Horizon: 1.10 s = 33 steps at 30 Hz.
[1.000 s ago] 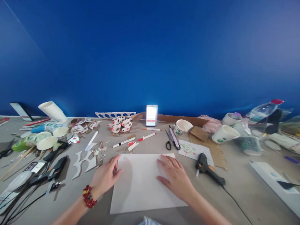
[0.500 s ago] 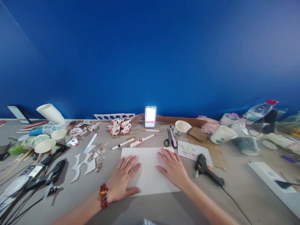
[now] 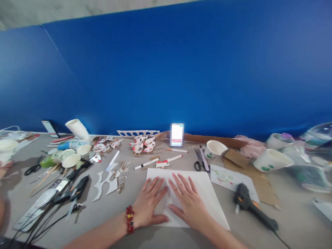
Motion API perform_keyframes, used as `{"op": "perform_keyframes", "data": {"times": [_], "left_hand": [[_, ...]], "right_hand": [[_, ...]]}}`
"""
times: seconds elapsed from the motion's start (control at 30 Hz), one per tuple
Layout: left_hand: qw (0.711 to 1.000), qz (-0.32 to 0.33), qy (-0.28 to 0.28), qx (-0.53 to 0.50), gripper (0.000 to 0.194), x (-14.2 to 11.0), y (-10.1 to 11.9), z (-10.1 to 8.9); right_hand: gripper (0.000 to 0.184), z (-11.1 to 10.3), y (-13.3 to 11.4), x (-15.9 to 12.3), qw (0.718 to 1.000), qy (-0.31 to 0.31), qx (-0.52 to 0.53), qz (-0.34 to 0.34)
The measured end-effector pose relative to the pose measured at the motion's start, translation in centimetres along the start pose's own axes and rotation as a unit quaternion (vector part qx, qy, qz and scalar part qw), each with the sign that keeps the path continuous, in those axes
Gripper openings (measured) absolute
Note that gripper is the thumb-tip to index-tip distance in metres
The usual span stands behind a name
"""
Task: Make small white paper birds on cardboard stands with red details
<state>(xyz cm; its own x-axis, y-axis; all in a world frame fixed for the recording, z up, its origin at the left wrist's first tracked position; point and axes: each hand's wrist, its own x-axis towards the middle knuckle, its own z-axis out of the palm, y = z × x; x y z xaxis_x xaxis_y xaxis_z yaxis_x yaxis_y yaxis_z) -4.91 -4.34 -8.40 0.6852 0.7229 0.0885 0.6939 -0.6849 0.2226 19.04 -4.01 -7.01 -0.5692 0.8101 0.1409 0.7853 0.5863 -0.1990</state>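
Observation:
A blank white sheet of paper [image 3: 207, 197] lies flat on the grey table [image 3: 116, 214] in front of me. My left hand [image 3: 150, 204], with a red bead bracelet [image 3: 130, 219] at the wrist, rests spread on the sheet's left part. Beside it, my right hand [image 3: 190, 200] is laid flat near the middle, fingers apart. Just beyond the sheet's far edge are a black-capped marker [image 3: 146, 163] and a red-capped marker [image 3: 175, 158]. Scissors [image 3: 198, 160] lie past its far right corner.
To the right are a glue gun [image 3: 254, 207], a bird drawing [image 3: 225, 176] and a patterned paper cup [image 3: 214, 148]. White bird cutouts [image 3: 142, 143] stand at the back. Leftward lie paper scraps [image 3: 109, 183], another glue gun [image 3: 75, 190] and cables. Part of another person [image 3: 3, 169] shows at the left edge.
My left hand has moved from the sheet's left edge onto its surface. My right hand has shifted left across the sheet, closer to the left one. The view has turned left.

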Motion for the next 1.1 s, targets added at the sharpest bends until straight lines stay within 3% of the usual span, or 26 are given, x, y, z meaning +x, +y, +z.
{"op": "perform_keyframes", "data": {"times": [0.2, 0.33, 0.43, 0.53, 0.63, 0.73, 0.8, 0.87, 1.0, 1.1], "left_hand": [[0.999, -0.028, 0.017, -0.003, 0.092, 0.7, -0.1, -0.7], [0.999, -0.017, 0.034, -0.004, 0.089, 0.6, 0.3, -0.7], [0.997, -0.010, 0.079, -0.010, 0.072, 0.7, -0.5, -1.0], [0.984, -0.033, 0.172, 0.022, 0.042, 1.9, -4.4, -3.8], [0.948, -0.146, 0.260, 0.106, 0.029, 4.6, -11.3, -8.8], [0.940, -0.178, 0.261, 0.134, 0.029, 7.8, -18.1, -12.9], [0.943, -0.176, 0.242, 0.146, 0.027, 9.4, -21.0, -13.9], [0.948, -0.166, 0.220, 0.157, 0.022, 10.6, -22.4, -13.7], [0.950, -0.144, 0.205, 0.184, 0.018, 11.3, -23.1, -12.4], [0.945, -0.136, 0.217, 0.205, 0.020, 10.7, -23.4, -13.1]], "right_hand": [[0.067, 0.9, -0.6, 3.7, 0.998, -0.045, 0.030, -0.019], [0.069, 1.3, -0.3, 4.0, 0.999, -0.039, 0.022, -0.019], [0.066, 1.7, -0.1, 3.7, 1.000, -0.019, 0.012, -0.021], [0.064, 2.1, 0.0, 3.6, 1.000, 0.001, 0.003, -0.024], [0.062, 2.4, 0.1, 3.6, 1.000, 0.016, 0.000, -0.023], [0.059, 2.5, 0.1, 3.5, 1.000, 0.024, 0.001, -0.017], [0.059, 2.3, 0.1, 3.4, 1.000, 0.024, 0.004, -0.015], [0.059, 2.1, 0.0, 3.4, 1.000, 0.018, 0.009, -0.013], [0.060, 1.7, -0.1, 3.4, 1.000, 0.001, 0.018, -0.005], [0.060, 1.6, -0.1, 3.4, 1.000, -0.003, 0.026, 0.000]]}}
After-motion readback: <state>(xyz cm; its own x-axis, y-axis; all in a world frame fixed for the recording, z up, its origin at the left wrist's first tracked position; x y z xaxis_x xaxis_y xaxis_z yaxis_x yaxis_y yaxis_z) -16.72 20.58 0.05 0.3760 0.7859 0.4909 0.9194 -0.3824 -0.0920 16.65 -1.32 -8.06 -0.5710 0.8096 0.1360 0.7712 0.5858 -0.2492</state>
